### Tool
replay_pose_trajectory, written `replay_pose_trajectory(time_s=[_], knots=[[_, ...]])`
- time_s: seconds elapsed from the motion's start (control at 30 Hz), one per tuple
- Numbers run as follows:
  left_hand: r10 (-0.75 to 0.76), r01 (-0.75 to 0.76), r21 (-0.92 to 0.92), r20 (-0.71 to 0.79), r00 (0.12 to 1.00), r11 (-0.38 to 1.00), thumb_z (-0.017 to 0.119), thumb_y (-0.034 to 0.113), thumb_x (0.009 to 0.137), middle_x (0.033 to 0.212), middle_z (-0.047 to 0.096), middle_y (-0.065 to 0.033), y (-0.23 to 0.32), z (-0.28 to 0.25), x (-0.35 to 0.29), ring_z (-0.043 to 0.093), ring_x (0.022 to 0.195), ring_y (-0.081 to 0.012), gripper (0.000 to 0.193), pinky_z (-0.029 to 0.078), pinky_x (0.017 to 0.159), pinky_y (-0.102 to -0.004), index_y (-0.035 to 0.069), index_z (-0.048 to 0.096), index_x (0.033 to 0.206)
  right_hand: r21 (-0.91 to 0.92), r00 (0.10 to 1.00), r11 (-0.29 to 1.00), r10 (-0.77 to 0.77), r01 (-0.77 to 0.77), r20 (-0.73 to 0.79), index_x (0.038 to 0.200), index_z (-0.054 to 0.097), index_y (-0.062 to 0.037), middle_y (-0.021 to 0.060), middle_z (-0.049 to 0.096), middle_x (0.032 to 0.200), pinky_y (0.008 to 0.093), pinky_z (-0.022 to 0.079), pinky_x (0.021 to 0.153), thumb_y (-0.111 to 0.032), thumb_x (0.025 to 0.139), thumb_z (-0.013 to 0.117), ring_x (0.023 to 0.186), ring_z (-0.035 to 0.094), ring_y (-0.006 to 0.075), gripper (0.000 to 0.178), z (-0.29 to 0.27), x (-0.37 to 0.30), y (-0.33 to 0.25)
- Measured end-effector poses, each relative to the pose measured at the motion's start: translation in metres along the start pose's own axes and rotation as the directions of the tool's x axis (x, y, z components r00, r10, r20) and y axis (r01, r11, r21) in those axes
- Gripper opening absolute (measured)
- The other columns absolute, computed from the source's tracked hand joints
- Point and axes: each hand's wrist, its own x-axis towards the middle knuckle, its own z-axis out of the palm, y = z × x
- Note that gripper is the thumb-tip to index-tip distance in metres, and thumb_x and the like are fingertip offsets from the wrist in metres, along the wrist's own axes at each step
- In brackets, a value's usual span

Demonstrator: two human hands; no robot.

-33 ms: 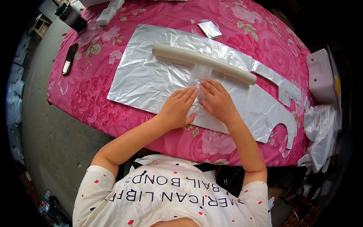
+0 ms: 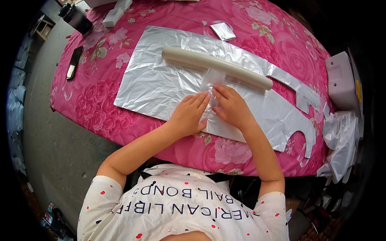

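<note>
A stack of silvery white plastic carrier bags (image 2: 148,76) lies flat and creased on the table, its cut-out handle end to the right. Across it rests a long pale beige tube (image 2: 217,66). A small strip of clear plastic film (image 2: 213,76) shows from under the tube and runs down between my hands. My left hand (image 2: 189,114) lies on the bags at the film's left edge, fingers stretched out and thumb apart. On the film's right side is my right hand (image 2: 232,106), fingers extended over the film and thumb apart from them. The film under the fingertips is partly hidden.
A pink floral cloth (image 2: 96,104) covers the table. Towards the back are a small folded silvery packet (image 2: 223,31), white tissue-like packs (image 2: 113,17) and a dark bottle (image 2: 76,19). A black phone-like object (image 2: 74,63) lies left. A pale box (image 2: 341,80) and plastic bags (image 2: 341,136) stand right.
My right hand has shifted very slightly to the right. My left hand, the tube and the bags stay where they were.
</note>
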Motion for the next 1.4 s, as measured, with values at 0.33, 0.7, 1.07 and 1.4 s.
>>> replay_pose_trajectory(time_s=[0.33,0.7,1.07,1.4], knots=[[0.153,-0.153,0.097,0.003,0.988,0.984,0.064,0.007,0.065,0.11,0.06,-0.0104,-0.016,0.001,0.009,0.059,0.099,-0.022,0.04,0.044,0.087,-0.0358,0.001,0.058,0.104,0.132,0.999,0.991,0.024,-0.02,-0.026,0.103,0.061,-0.0025,0.0101,0.059,0.105,0.0353,0.048,0.082,0.007,0.065,0.056,0.098,0.055,0.0277,0.039,-0.003,0.002,0.002],[0.123,-0.133,-0.183,-0.061,0.99,0.974,0.065,0.007,0.065,0.102,0.063,-0.0075,-0.012,-0.008,-0.035,0.06,0.096,-0.0206,0.052,0.041,0.09,-0.0393,0.006,0.054,0.116,0.302,0.995,0.953,0.044,-0.016,-0.085,0.091,0.067,-0.006,0.0067,0.063,0.091,0.0328,0.049,0.072,0.006,0.067,0.06,0.085,0.058,0.0248,0.028,0.006,-0.026,-0.027],[-0.527,0.515,-0.408,0.093,0.845,0.754,0.064,0.012,0.078,0.077,0.067,-0.0112,-0.014,-0.013,0.011,0.063,0.063,-0.0249,0.053,0.049,0.06,-0.0314,-0.003,0.045,0.125,0.47,0.666,0.499,0.677,-0.728,0.314,0.077,0.066,-0.0017,0.0058,0.06,0.058,0.027,0.044,0.054,-0.022,0.083,0.059,0.053,0.057,0.0126,0.022,0.001,0.004,-0.019],[-0.19,0.12,-0.254,-0.273,0.943,0.96,0.064,0.006,0.077,0.093,0.061,-0.0104,-0.019,-0.007,0.01,0.061,0.073,-0.0206,0.047,0.049,0.063,-0.0324,0.002,0.051,0.122,0.448,0.544,0.343,0.696,-0.826,0.47,0.07,0.063,0.0021,0.0069,0.06,0.06,0.0268,0.045,0.048,-0.022,0.084,0.058,0.052,0.06,0.013,0.028,-0.008,0.018,-0.013]])
